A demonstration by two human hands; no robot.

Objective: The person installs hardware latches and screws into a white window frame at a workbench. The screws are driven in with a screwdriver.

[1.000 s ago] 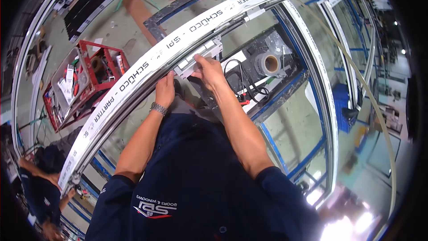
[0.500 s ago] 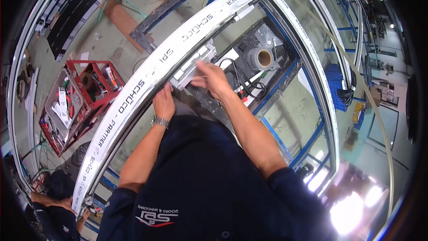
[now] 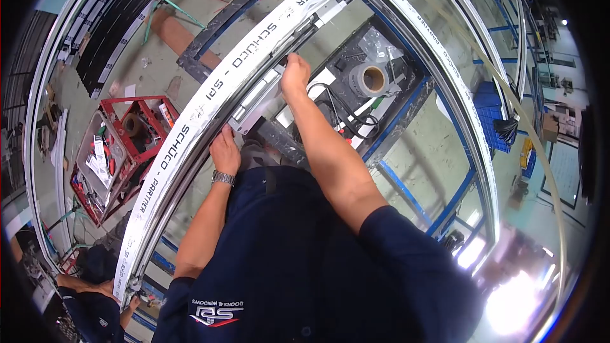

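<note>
A long white-filmed window frame profile printed with lettering runs diagonally across the head view. Along its inner edge lies a silver metal block with a flat plate, close against the profile. My right hand is closed at the block's upper end, its fingers partly hidden behind the knuckles. At the lower end, my left hand has its fingers bent against the block and the frame edge. The fingertips' exact hold there is hard to see. A watch is on my left wrist.
Beyond my right hand, a black tray holds a tape roll and black cable. A red tool carrier stands on the floor at left. A co-worker's arm is at the frame's lower left. Blue trestle bars stand at right.
My right hand has moved up along the block from its middle to its upper end and closed there. The block now sits closer along the profile. My left hand stays at the lower end.
</note>
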